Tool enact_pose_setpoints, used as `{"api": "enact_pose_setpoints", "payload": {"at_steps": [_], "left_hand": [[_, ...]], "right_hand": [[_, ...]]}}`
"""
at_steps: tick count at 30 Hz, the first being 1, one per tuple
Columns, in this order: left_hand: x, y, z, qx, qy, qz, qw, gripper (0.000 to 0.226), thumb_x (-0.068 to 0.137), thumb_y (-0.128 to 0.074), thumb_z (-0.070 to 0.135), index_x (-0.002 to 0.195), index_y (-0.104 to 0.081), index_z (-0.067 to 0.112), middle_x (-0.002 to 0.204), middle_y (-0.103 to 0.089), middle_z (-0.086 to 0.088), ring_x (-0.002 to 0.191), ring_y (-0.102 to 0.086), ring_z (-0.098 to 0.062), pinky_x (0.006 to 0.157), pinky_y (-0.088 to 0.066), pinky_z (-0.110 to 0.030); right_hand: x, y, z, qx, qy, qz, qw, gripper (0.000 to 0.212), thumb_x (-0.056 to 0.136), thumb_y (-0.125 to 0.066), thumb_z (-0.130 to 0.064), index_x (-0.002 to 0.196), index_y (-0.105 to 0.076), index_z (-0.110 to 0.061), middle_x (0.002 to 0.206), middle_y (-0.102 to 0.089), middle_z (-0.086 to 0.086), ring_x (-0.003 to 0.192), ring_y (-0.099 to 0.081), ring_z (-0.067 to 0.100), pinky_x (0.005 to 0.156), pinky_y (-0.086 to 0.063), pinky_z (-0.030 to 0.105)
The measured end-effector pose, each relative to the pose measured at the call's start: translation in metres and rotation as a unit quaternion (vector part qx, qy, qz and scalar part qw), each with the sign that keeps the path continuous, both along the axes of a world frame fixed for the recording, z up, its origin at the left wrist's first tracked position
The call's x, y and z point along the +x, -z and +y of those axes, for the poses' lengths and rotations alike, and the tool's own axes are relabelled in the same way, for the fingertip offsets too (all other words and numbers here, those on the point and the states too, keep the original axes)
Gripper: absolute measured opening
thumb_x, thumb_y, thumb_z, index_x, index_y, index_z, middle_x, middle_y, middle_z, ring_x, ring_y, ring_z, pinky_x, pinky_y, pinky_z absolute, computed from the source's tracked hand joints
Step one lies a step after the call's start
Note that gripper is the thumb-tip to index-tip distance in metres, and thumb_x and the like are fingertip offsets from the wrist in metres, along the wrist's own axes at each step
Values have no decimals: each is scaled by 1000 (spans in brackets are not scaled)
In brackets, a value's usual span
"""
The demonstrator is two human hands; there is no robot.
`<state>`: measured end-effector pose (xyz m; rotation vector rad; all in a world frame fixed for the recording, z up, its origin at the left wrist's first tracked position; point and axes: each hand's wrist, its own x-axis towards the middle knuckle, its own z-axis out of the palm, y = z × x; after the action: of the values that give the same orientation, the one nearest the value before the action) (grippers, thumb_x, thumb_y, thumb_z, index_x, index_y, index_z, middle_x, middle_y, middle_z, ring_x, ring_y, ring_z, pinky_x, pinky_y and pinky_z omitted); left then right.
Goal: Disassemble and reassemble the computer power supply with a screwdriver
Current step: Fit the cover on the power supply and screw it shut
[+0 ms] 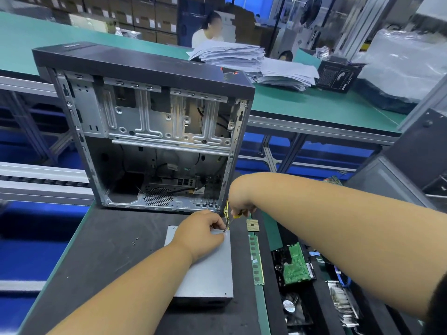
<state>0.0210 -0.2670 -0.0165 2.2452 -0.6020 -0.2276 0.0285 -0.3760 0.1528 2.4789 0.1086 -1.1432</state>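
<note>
Grey power supply (205,269) under both hands; right grip (242,204) pinches screwdriver (232,220), left grip (203,235) unclear.

One open computer case (154,131), one grey power supply (208,269), one screwdriver (233,218), one CPU chip (252,225), one RAM stick (256,259), one hard drive (294,264), two loose screws (134,240), two paper stacks (254,64).
</note>
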Motion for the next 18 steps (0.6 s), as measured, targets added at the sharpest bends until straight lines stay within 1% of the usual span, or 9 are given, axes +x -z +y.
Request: {"api": "enact_pose_setpoints", "payload": {"at_steps": [2,3,5,7,8,11,13,16,18], "left_hand": [[0,-1,0,0,1,3,1000,9,74,-68,27,80,-68,34,87,-62,17,88,-55,0,74,-47,-21],[1,-1,-1,0,1,5,1000,9,74,-68,27,78,-67,35,87,-62,17,87,-55,0,74,-47,-22],[2,-1,-1,1,2,11,1000,11,73,-66,26,76,-65,36,87,-62,17,86,-56,-1,74,-48,-23],[2,-1,0,-4,3,16,1000,14,73,-64,23,74,-63,37,87,-62,17,84,-56,-1,73,-49,-24],[2,-1,0,-7,4,16,1000,16,73,-64,22,73,-63,38,87,-62,16,84,-56,-2,72,-48,-24],[2,0,-1,-1,1,14,1000,21,74,-61,19,73,-61,39,88,-61,17,84,-55,-2,72,-46,-22],[3,0,-2,6,-4,15,1000,23,75,-59,16,74,-62,39,89,-61,17,86,-55,-2,74,-47,-24],[3,0,-2,13,-3,13,1000,25,77,-56,14,77,-64,38,90,-62,18,86,-55,-4,76,-48,-24],[3,0,-2,14,-5,12,1000,26,78,-55,14,77,-64,39,90,-62,18,87,-55,-3,73,-46,-23]], "right_hand": [[-5,0,-4,-24,-85,-33,996,28,101,-53,-32,86,-67,-11,77,-58,-1,57,-46,11,47,-33,23],[-9,0,-7,-21,-124,-78,989,25,96,-59,-32,82,-64,-12,75,-56,-1,62,-50,14,49,-36,26],[-18,0,-12,-8,-240,-158,958,11,91,-60,-21,96,-65,-13,84,-61,-1,78,-58,22,59,-47,30],[-21,1,-17,0,-361,-184,914,15,91,-53,-17,100,-65,-15,89,-64,0,84,-61,27,68,-54,35],[-22,4,-20,2,-383,-181,906,15,91,-52,-18,97,-65,-15,86,-64,1,82,-61,28,65,-53,34],[-22,9,-18,28,-265,-215,940,11,85,-56,-19,75,-57,-14,66,-49,-1,61,-49,25,47,-33,26],[-11,12,-12,13,-134,-204,970,23,85,-58,-18,63,-48,-16,60,-42,-2,53,-38,18,45,-28,25],[7,8,-8,32,43,-76,996,29,101,-50,-23,77,-58,-10,65,-49,-1,52,-42,12,45,-35,24],[13,7,-16,96,165,-25,981,36,105,-44,-23,77,-53,-3,69,-49,3,53,-41,12,37,-38,17]]}}
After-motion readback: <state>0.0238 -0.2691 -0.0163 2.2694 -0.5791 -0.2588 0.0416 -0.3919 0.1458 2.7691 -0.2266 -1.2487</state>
